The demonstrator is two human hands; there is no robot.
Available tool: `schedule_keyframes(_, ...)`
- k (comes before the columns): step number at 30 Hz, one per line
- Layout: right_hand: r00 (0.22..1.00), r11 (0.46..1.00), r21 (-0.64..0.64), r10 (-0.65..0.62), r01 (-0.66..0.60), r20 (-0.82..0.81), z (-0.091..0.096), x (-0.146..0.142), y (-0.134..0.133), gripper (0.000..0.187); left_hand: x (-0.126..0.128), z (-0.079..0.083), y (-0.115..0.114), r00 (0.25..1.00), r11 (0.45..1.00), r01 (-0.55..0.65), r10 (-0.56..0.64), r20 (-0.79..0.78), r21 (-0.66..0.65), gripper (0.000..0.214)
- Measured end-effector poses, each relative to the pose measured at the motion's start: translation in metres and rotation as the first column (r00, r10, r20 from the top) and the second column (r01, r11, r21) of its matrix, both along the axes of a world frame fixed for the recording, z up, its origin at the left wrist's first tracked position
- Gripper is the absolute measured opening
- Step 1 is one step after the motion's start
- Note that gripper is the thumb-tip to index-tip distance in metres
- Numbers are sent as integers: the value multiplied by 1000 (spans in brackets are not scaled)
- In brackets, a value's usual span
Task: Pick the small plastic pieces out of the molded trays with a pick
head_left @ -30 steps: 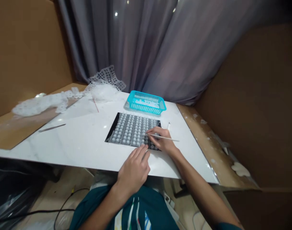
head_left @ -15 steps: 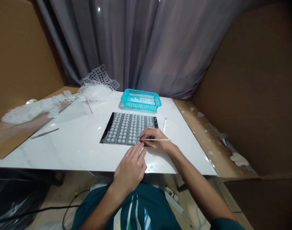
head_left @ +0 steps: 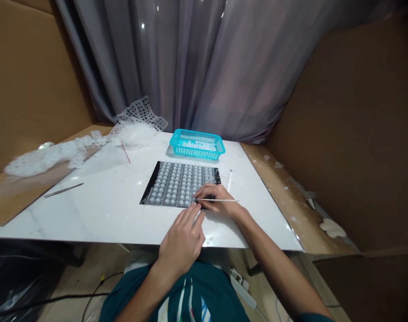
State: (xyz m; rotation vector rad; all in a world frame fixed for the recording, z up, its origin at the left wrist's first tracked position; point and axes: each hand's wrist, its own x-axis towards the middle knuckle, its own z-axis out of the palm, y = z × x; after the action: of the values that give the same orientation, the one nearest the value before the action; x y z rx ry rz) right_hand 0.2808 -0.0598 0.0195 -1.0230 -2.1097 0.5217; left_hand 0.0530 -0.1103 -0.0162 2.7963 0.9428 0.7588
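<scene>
A black sheet [head_left: 150,187] covered with rows of round, pale, domed pieces [head_left: 172,189] lies on the white table. My right hand [head_left: 217,198] rests over its front right corner, fingers pinched around a thin white stick [head_left: 227,200]. The stick's dark tip is down at a piece in the front row, partly hidden by the fingertips. Just in front of the sheet's near edge, my left hand [head_left: 182,237] lies palm down with its fingers stretched out. Its fingertips are close to the stick's tip; whether they touch the sheet I cannot tell.
Behind the sheet stands a turquoise basket [head_left: 197,155] with small white bits inside. Metal tweezers [head_left: 63,190] and a red stick [head_left: 126,153] lie at left, near white perforated sheeting [head_left: 136,127]. A white pen-like tool [head_left: 229,180] is at right. Cardboard walls [head_left: 341,134] flank the table.
The head view has tilted slightly, so the table sits a little lower in the picture. Both hands keep nearly the same place on the sheet, the right still pinching the stick.
</scene>
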Motion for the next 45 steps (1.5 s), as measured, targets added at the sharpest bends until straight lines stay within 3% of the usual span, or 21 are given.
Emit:
schedule_keyframes(11, 992, 991, 52, -121, 122, -18, -12, -3, 3, 9, 0, 0, 0, 1000, 1000, -7, 7, -24, 16, 53)
schedule_keyframes(21, 962, 970, 34, -232, 239, -141, -1, 8, 3, 10, 0, -4, 2, 1000, 1000, 3, -3, 1, 20, 56)
schedule_keyframes(27, 988, 988, -77, -140, 135, -68, 3, 22, 2, 7, 0, -4, 2, 1000, 1000, 10, -11, 26, 14, 56)
schedule_keyframes(45, 996, 992, -94, -88, 85, -21, -2, 22, 2, 6, 0, -5, 2, 1000, 999, 3, -2, -25, 54, 59)
